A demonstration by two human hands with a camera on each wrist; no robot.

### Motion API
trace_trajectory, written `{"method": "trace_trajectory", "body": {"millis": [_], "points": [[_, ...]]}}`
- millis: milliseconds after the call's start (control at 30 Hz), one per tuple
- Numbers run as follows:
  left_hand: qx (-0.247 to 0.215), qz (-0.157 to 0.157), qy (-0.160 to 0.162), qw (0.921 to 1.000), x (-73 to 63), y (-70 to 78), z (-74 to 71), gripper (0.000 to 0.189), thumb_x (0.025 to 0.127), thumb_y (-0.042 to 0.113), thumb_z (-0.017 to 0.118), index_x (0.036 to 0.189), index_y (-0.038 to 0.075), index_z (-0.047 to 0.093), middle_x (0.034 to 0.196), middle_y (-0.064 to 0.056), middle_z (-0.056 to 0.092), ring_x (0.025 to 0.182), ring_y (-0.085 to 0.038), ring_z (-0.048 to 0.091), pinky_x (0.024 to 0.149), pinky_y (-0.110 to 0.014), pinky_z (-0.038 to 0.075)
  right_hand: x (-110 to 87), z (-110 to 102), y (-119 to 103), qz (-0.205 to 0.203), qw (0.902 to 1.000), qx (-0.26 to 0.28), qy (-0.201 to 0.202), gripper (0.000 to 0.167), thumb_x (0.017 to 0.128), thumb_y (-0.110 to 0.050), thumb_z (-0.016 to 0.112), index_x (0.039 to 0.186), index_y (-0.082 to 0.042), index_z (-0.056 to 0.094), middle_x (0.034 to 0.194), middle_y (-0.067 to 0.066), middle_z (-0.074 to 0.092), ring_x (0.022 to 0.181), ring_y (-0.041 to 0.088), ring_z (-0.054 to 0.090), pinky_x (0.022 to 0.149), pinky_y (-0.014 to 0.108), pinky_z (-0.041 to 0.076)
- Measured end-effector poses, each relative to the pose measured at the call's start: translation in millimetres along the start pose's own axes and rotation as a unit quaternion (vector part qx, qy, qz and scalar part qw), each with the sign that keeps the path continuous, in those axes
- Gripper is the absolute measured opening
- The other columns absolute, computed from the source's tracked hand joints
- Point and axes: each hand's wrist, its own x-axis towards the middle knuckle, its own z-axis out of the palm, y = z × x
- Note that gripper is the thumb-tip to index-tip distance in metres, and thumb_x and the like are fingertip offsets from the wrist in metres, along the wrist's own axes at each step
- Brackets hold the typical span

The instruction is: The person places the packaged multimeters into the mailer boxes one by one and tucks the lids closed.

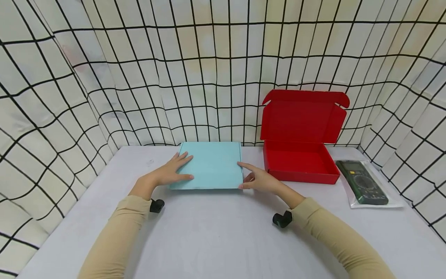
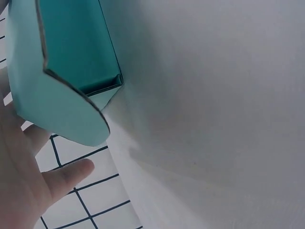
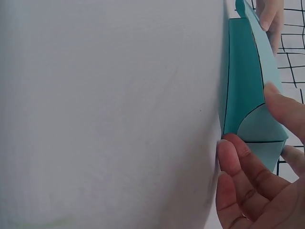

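A light blue cardboard box (image 1: 214,164) lies towards the back of the white table, its lid lowered over it. My left hand (image 1: 174,170) rests on the lid's left side with the fingers spread. In the left wrist view, a rounded flap (image 2: 71,117) hangs from the lid and the box's darker inside shows past it. My right hand (image 1: 259,180) grips the box's front right corner. Its thumb (image 3: 279,98) presses the lid's front edge in the right wrist view, while other fingers curl at the lower corner. A gap remains along the front.
Right of the blue box stands a red cardboard box (image 1: 303,174) with its lid raised. A multimeter (image 1: 362,182) in a clear plastic bag lies at the far right. White cloth with a black grid (image 1: 216,97) hangs round the table's back and sides.
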Motion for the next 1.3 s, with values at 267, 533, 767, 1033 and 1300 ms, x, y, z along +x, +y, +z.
{"method": "trace_trajectory", "body": {"millis": [267, 533, 767, 1033, 1300], "points": [[0.036, -0.009, 0.056, 0.9978, -6.0, -0.9, 0.5, 0.081, 0.094, 0.049, 0.072, 0.156, 0.007, 0.043, 0.166, -0.018, 0.027, 0.152, -0.045, 0.014, 0.116, -0.068, 0.019, 2.2, 2, 1, -0.004, 0.9999, -0.011, 0.006, 0.085, 0.092, -0.02, 0.079, 0.162, -0.013, 0.031, 0.108, 0.01, 0.069, 0.098, 0.022, 0.065, 0.081, 0.036, 0.058], [0.054, -0.02, 0.094, 0.9939, -15.1, 0.2, -1.3, 0.072, 0.092, 0.046, 0.075, 0.149, 0.008, 0.053, 0.159, -0.016, 0.041, 0.146, -0.043, 0.034, 0.116, -0.061, 0.029, 1.1, 2, 0, -0.005, 0.9999, -0.006, 0.015, 0.085, 0.091, -0.018, 0.08, 0.161, -0.012, 0.033, 0.105, 0.009, 0.07, 0.094, 0.021, 0.065, 0.08, 0.035, 0.058], [0.014, -0.01, 0.075, 0.997, -11.0, -4.8, -2.8, 0.071, 0.093, 0.04, 0.076, 0.148, 0.002, 0.053, 0.161, -0.019, 0.037, 0.148, -0.044, 0.029, 0.117, -0.06, 0.025, -0.5, 3, -4, -0.002, 0.9998, -0.005, 0.021, 0.084, 0.09, -0.017, 0.081, 0.16, -0.011, 0.034, 0.103, 0.01, 0.07, 0.092, 0.021, 0.066, 0.08, 0.035, 0.058], [-0.001, -0.007, 0.051, 0.9987, -4.8, -7.8, -7.6, 0.072, 0.095, 0.039, 0.074, 0.152, 0.003, 0.048, 0.163, -0.018, 0.032, 0.149, -0.047, 0.023, 0.117, -0.063, 0.023, -0.1, 5, -6, 0.001, 0.9997, -0.003, 0.026, 0.084, 0.091, -0.016, 0.08, 0.16, -0.011, 0.034, 0.101, 0.008, 0.07, 0.09, 0.02, 0.065, 0.079, 0.034, 0.057], [-0.024, -0.006, 0.048, 0.9985, 4.0, -14.5, -11.6, 0.07, 0.095, 0.036, 0.075, 0.152, 0.004, 0.048, 0.164, -0.014, 0.031, 0.149, -0.048, 0.022, 0.117, -0.064, 0.023, 1.7, 10, -10, 0.004, 0.999, -0.024, 0.037, 0.084, 0.09, -0.018, 0.081, 0.159, -0.01, 0.034, 0.098, 0.006, 0.071, 0.086, 0.019, 0.065, 0.079, 0.033, 0.057]]}}
